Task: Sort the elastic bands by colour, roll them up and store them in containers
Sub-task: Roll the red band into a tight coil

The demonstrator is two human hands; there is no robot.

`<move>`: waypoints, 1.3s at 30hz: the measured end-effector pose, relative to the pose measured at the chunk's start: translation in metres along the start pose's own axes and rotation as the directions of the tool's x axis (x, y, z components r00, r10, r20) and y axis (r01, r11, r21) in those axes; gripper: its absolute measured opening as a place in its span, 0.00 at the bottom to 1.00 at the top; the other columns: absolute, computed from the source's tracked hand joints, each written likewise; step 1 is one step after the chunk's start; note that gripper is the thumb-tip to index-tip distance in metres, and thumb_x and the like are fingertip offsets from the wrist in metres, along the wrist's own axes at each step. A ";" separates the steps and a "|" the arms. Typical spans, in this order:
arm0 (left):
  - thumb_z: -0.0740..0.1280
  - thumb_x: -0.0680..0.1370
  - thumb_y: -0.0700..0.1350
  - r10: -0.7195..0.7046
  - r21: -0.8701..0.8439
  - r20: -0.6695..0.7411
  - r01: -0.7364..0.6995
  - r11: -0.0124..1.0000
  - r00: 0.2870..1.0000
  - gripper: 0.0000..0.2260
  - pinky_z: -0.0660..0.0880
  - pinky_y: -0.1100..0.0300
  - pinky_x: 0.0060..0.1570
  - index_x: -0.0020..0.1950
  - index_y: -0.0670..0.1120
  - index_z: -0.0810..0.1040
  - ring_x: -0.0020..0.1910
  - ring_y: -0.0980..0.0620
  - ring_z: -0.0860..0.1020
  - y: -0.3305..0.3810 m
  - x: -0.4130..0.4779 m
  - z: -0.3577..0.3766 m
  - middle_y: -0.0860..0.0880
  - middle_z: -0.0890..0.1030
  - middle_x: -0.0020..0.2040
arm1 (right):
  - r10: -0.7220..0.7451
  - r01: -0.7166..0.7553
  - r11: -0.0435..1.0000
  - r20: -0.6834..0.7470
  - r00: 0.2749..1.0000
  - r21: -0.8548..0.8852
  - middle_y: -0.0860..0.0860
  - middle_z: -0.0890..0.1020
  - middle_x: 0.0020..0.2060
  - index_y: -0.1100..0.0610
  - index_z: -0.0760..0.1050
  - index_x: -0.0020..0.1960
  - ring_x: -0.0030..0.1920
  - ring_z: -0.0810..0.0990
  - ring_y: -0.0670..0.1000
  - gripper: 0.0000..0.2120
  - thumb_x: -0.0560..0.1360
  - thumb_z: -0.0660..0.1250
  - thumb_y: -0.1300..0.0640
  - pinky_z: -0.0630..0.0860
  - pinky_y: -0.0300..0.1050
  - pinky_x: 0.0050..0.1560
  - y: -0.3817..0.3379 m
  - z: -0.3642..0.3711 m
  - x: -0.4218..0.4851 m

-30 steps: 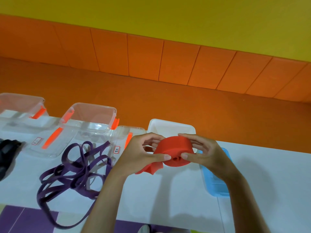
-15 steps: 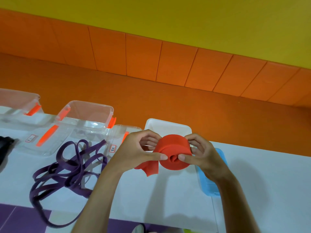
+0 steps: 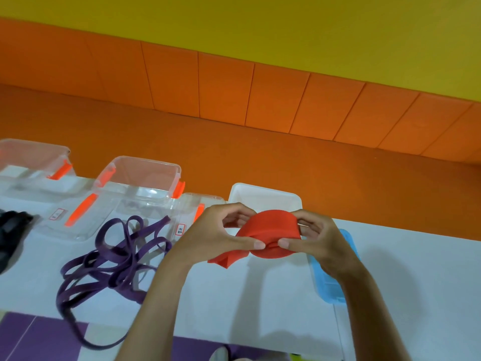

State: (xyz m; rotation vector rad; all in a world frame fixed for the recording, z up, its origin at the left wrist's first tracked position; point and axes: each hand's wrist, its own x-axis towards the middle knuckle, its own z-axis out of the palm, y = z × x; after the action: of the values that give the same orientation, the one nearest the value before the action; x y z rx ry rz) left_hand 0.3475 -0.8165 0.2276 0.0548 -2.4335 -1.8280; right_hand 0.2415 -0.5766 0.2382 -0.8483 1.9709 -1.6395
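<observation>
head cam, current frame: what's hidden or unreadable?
All head view:
- black item: cut off by the left edge; identity unclear.
- labels on clear containers: too small and blurred to read.
- white container: near part hidden behind left hand, right hand and red band roll.
- blue container: partly covered by the right forearm; lid or box, cannot tell.
- purple bands: tangled; count unclear.

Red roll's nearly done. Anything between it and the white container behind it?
Nothing visible. The red roll, gripped by the left hand and right hand, is just in front of the white container, whose top is open; the blue plastic piece lies off to the right.
</observation>
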 end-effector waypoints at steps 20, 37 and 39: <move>0.81 0.65 0.66 -0.207 0.226 0.081 0.185 0.957 0.975 0.32 0.70 0.63 0.62 0.67 0.66 0.78 0.64 0.69 0.75 -0.054 -0.003 -0.008 0.69 0.80 0.64 | 0.021 -0.035 0.995 -0.143 0.989 -0.092 0.47 0.89 0.52 0.42 0.85 0.55 0.53 0.89 0.51 0.21 0.64 0.84 0.51 0.87 0.48 0.45 0.008 -0.035 -0.002; 0.80 0.73 0.43 -0.224 -0.475 0.061 0.225 0.851 0.973 0.16 0.79 0.51 0.64 0.59 0.43 0.85 0.62 0.40 0.83 -0.117 -0.021 -0.017 0.38 0.85 0.60 | 0.111 -0.102 0.994 -0.371 0.922 0.045 0.52 0.89 0.51 0.50 0.86 0.57 0.49 0.89 0.58 0.22 0.64 0.82 0.48 0.87 0.60 0.40 0.027 -0.046 0.001; 0.80 0.74 0.42 -0.225 -0.426 -0.043 0.186 0.886 0.974 0.11 0.79 0.51 0.63 0.56 0.45 0.86 0.60 0.41 0.85 -0.113 -0.017 -0.016 0.40 0.87 0.57 | 0.108 -0.104 0.994 -0.376 0.920 0.031 0.52 0.89 0.50 0.49 0.86 0.56 0.49 0.89 0.57 0.22 0.63 0.82 0.48 0.87 0.59 0.40 0.029 -0.043 0.002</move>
State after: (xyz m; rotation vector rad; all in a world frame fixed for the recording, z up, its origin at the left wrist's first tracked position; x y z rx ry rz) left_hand 0.3624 -0.8617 0.1225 0.3673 -1.9857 -2.3432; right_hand 0.2061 -0.5441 0.2181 -0.4308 2.2125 -1.8545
